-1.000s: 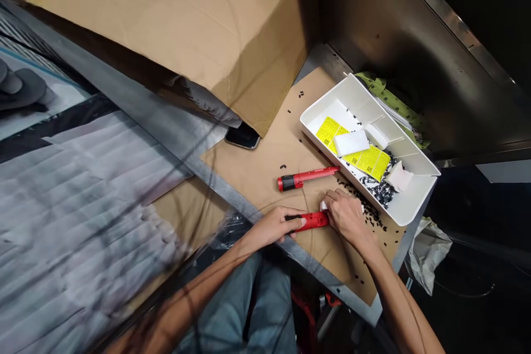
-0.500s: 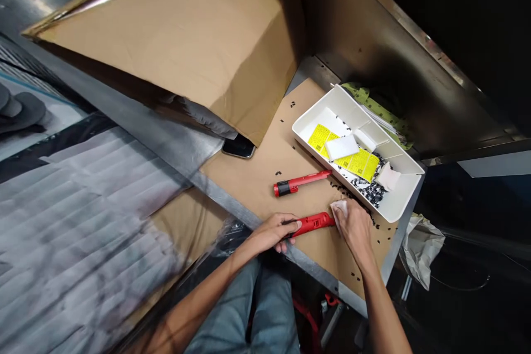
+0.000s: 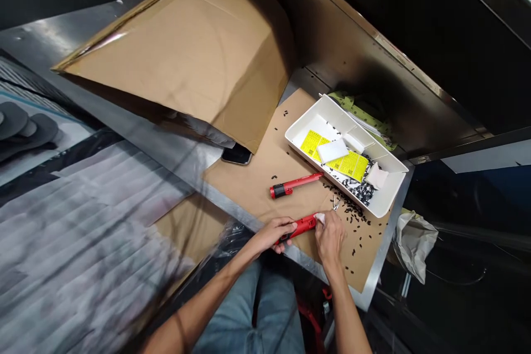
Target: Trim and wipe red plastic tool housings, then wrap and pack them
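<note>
My left hand (image 3: 277, 234) is closed around the black end of a red-and-black tool casing (image 3: 306, 225), held just above the front of the table. In the fingers of my right hand (image 3: 331, 237) is a small white cloth (image 3: 319, 217), pressed against the far end of the casing. A second, similar red casing (image 3: 296, 185) lies on the brown cardboard sheet (image 3: 249, 188), its tip by the white tray. Tweezers (image 3: 336, 203) lie just beyond my right hand, among scattered small black parts (image 3: 352, 211).
A white tray (image 3: 397, 191) holds yellow label sheets (image 3: 352, 166), white blocks and black parts. To the left lean a large cardboard box (image 3: 178, 55) and a phone (image 3: 237, 155) at its corner. A crumpled bag (image 3: 415, 240) hangs off the right edge. Wrapped material (image 3: 95, 232) fills the lower left.
My right hand has moved left with the white cloth, onto the end of the casing. The tweezers now show beyond it. My left hand keeps its hold.
</note>
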`<state>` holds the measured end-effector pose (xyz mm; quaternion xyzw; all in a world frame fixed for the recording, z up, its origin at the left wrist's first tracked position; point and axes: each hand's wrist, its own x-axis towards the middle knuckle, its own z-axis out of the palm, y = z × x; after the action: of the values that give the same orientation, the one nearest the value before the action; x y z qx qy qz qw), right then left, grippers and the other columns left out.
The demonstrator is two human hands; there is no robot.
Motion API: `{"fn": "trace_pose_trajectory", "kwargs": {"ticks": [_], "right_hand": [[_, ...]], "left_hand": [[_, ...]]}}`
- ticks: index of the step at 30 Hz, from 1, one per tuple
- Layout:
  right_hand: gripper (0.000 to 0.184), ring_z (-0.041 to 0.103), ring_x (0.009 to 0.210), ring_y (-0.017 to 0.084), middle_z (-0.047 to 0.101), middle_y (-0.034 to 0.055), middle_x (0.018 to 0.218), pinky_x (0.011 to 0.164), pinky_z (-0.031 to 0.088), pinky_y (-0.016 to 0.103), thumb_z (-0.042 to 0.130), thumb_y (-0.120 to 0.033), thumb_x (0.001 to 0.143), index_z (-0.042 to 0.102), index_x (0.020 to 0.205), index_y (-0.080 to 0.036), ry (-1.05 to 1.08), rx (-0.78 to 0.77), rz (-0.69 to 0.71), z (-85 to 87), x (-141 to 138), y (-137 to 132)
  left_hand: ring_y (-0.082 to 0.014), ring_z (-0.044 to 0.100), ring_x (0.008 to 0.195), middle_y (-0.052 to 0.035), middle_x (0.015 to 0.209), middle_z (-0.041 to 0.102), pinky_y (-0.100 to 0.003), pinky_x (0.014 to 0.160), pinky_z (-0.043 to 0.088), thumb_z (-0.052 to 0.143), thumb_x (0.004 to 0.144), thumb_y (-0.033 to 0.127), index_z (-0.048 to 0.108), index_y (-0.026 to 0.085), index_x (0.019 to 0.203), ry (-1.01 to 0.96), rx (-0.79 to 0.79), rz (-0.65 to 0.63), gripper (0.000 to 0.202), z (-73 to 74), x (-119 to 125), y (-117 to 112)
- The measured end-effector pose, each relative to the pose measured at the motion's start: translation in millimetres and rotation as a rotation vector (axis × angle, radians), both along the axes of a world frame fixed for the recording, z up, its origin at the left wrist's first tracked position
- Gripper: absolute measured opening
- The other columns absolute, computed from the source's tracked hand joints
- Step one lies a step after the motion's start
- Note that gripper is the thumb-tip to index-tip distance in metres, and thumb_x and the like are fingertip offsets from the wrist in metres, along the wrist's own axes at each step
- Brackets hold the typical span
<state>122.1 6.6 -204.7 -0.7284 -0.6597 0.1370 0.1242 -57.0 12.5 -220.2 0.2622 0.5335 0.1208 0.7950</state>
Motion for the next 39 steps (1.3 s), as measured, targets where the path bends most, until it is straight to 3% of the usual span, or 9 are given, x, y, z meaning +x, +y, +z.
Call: {"fn": "trace_pose_trajectory", "kwargs": {"ticks": [6,11,17,21,24,26,30,33,39], "right_hand": [[0.017,0.055,0.079,0.020,0.063,0.0057,0.082,0.070,0.036,0.029,0.050,-0.016,0.084,0.066,0.081,-0.020,0.193,0.014,-0.027,-3.5,-4.8,10.0],[0.017,0.056,0.088,0.022,0.065,0.0073,0.090,0.080,0.039,0.032,0.056,-0.032,0.083,0.066,0.086,-0.020,0.445,0.083,-0.230,8.1,17.2,15.9],[0.056,0.064,0.094,0.022,0.068,0.0081,0.106,0.080,0.049,0.033,0.046,-0.066,0.085,0.056,0.116,-0.020,0.909,0.114,-0.513,42.9,42.3,-27.7],[0.048,0.067,0.098,0.022,0.071,0.0073,0.104,0.083,0.053,0.034,0.057,-0.057,0.081,0.061,0.111,-0.021,1.176,0.052,-0.517,68.8,29.9,-63.8],[0.047,0.067,0.097,0.022,0.071,0.0054,0.104,0.085,0.054,0.035,0.068,-0.044,0.074,0.061,0.115,-0.022,1.371,0.009,-0.403,95.7,27.6,-74.2],[0.049,0.066,0.096,0.022,0.070,0.0069,0.108,0.083,0.054,0.034,0.070,-0.041,0.076,0.059,0.119,-0.020,1.299,0.037,-0.285,115.4,32.0,-73.7],[0.032,0.063,0.087,0.019,0.067,0.0060,0.098,0.075,0.051,0.030,0.059,-0.041,0.088,0.063,0.110,-0.019,0.619,0.334,-0.124,147.5,44.3,-65.4],[0.029,0.062,0.083,0.019,0.066,0.0067,0.094,0.073,0.049,0.030,0.053,-0.039,0.093,0.062,0.112,-0.018,0.260,0.470,-0.005,158.7,43.2,-65.1],[0.021,0.060,0.071,0.016,0.065,0.0046,0.081,0.064,0.046,0.027,0.042,-0.018,0.097,0.061,0.107,-0.018,0.120,0.593,0.183,159.5,12.5,-86.6]], "left_hand": [[-0.0102,0.051,0.039,0.0018,0.052,0.063,-0.018,0.040,0.039,0.078,0.062,0.057,0.061,0.016,0.093,-0.026,-0.035,0.065,0.054,2.7,1.9,0.0],[-0.0111,0.057,0.045,0.0005,0.058,0.065,-0.019,0.048,0.049,0.077,0.073,0.041,0.063,0.014,0.094,-0.080,-0.106,0.177,0.037,13.9,-2.2,-3.2],[-0.0084,0.059,0.050,-0.0065,0.070,0.066,-0.014,0.050,0.050,0.051,0.096,0.034,0.062,0.007,0.103,-0.244,-0.263,0.320,0.030,56.5,-16.2,-30.0],[-0.0085,0.059,0.052,-0.0087,0.077,0.069,-0.014,0.048,0.050,0.047,0.098,0.033,0.063,0.008,0.106,-0.360,-0.289,0.375,0.031,87.6,-9.5,-55.6],[-0.0098,0.059,0.053,-0.0091,0.080,0.071,-0.016,0.048,0.049,0.053,0.095,0.035,0.064,0.010,0.103,-0.423,-0.245,0.412,0.028,106.1,2.8,-70.7],[-0.0099,0.058,0.052,-0.0094,0.079,0.072,-0.017,0.048,0.047,0.058,0.092,0.040,0.064,0.010,0.098,-0.445,-0.181,0.378,0.031,116.5,10.5,-78.2],[-0.0074,0.051,0.043,-0.0071,0.068,0.070,-0.017,0.043,0.038,0.071,0.078,0.054,0.060,0.012,0.087,-0.484,-0.080,0.276,0.044,132.0,21.1,-87.0],[-0.0056,0.045,0.037,-0.0016,0.057,0.064,-0.016,0.038,0.028,0.076,0.065,0.063,0.055,0.016,0.083,-0.460,-0.069,0.231,0.055,139.0,26.2,-89.3],[-0.0057,0.043,0.036,0.0027,0.051,0.058,-0.016,0.037,0.024,0.071,0.057,0.076,0.048,0.019,0.083,-0.343,0.047,0.239,0.066,148.9,30.7,-89.8]]}}
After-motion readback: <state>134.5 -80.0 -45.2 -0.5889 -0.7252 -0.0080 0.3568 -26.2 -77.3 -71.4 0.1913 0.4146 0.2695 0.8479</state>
